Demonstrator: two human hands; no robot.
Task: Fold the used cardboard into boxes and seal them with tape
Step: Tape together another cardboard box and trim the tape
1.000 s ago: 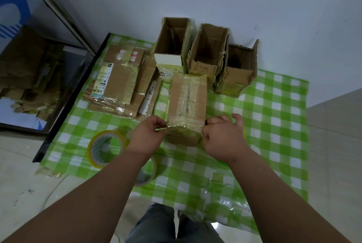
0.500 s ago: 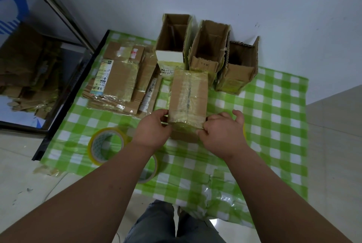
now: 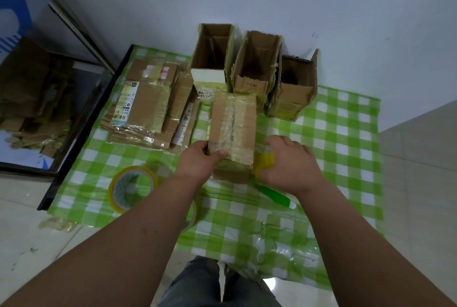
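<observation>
A cardboard box [image 3: 232,131] lies on the green checked cloth [image 3: 341,138], its top seam covered by clear tape. My left hand [image 3: 200,160] grips its near left corner, thumb pressing on the taped top. To the right of the box, my right hand [image 3: 289,163] curls over a yellow tape roll [image 3: 265,161], mostly hidden under the fingers. Three folded boxes stand open against the wall: a white-fronted one [image 3: 210,59], a middle one [image 3: 254,64] and a right one [image 3: 294,84].
A stack of flattened cardboard [image 3: 148,108] lies at the back left of the cloth. A large tape roll [image 3: 131,188] sits near left, and another roll [image 3: 192,215] peeks out from under my left forearm. A green-handled knife [image 3: 274,194] lies below my right hand.
My left hand went from pinching the tape end at the box's near edge to gripping the corner. My right hand left the box's right edge and moved right onto the yellow roll.
</observation>
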